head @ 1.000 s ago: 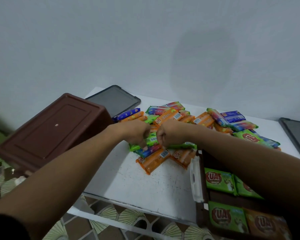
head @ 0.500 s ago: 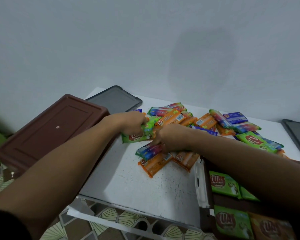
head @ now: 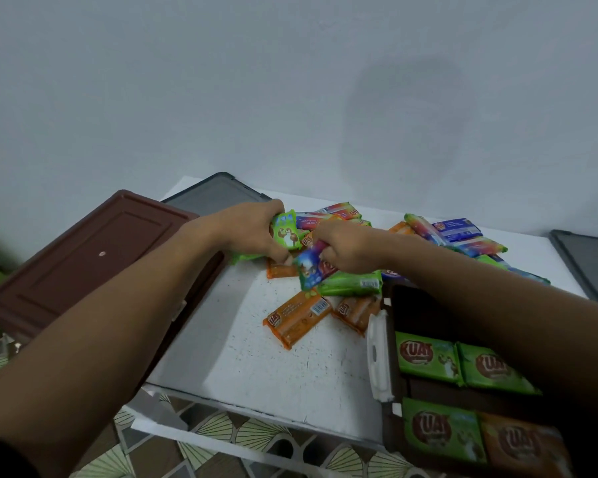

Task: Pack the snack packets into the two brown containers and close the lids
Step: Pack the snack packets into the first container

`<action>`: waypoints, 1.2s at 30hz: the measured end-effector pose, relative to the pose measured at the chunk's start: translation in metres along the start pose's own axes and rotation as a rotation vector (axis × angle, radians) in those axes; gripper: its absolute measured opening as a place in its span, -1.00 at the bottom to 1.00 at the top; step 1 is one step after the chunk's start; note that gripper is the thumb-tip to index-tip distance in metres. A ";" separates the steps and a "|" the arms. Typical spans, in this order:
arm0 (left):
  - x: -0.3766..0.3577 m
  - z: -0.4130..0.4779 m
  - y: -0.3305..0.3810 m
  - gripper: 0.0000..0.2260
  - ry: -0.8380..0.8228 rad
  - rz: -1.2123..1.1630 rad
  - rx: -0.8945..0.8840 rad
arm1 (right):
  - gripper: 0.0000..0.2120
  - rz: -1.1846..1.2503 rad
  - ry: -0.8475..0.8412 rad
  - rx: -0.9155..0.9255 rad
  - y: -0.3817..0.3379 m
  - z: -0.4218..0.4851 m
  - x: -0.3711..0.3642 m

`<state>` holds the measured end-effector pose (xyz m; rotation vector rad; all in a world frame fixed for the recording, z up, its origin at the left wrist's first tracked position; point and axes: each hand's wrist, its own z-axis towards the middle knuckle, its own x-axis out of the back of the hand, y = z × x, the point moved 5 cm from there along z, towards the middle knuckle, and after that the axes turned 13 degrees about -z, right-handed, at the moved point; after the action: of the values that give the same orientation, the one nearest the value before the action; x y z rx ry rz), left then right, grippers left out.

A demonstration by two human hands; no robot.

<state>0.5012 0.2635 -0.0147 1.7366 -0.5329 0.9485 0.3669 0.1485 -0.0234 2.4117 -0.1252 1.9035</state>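
Observation:
A heap of green, orange and blue snack packets point(head: 446, 236) lies on the white table point(head: 273, 367). My left hand point(head: 252, 232) grips a green packet point(head: 285, 231) held upright above the heap. My right hand point(head: 346, 248) grips a blue and green packet point(head: 309, 269) just beside it. One brown container point(head: 390, 343) stands open at the right front with green packets point(head: 425, 357) and an orange one inside; my right forearm covers part of it. The other brown container point(head: 76, 257) sits at the left, its bottom or lid facing up.
Two dark grey lids lie flat: one point(head: 214, 194) at the table's back left, one point(head: 587, 263) at the far right edge. Two orange packets point(head: 297, 315) lie apart from the heap. A plain wall stands behind. Patterned floor point(head: 204, 439) shows below the table's front edge.
My left hand has lifted its green packet and turned it upright. My right hand has picked up a blue and green packet from the heap. The view has shifted slightly.

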 end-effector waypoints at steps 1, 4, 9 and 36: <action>0.001 -0.001 0.007 -0.42 0.030 0.009 -0.022 | -0.93 0.037 0.026 -0.032 0.007 -0.007 0.006; 0.003 -0.003 0.028 -0.41 0.107 0.035 -0.069 | -0.55 0.071 0.106 -0.063 0.025 -0.030 0.025; -0.005 -0.009 0.077 -0.41 0.142 0.038 -0.136 | -0.28 -0.060 0.278 -0.101 0.044 -0.070 0.047; -0.184 -0.007 0.241 -0.38 -0.344 0.254 -0.251 | -0.26 -0.168 0.150 -0.274 0.106 -0.275 -0.059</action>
<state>0.2138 0.1669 -0.0224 1.6326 -1.0712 0.7178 0.0764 0.0723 -0.0169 2.0308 -0.1585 1.8486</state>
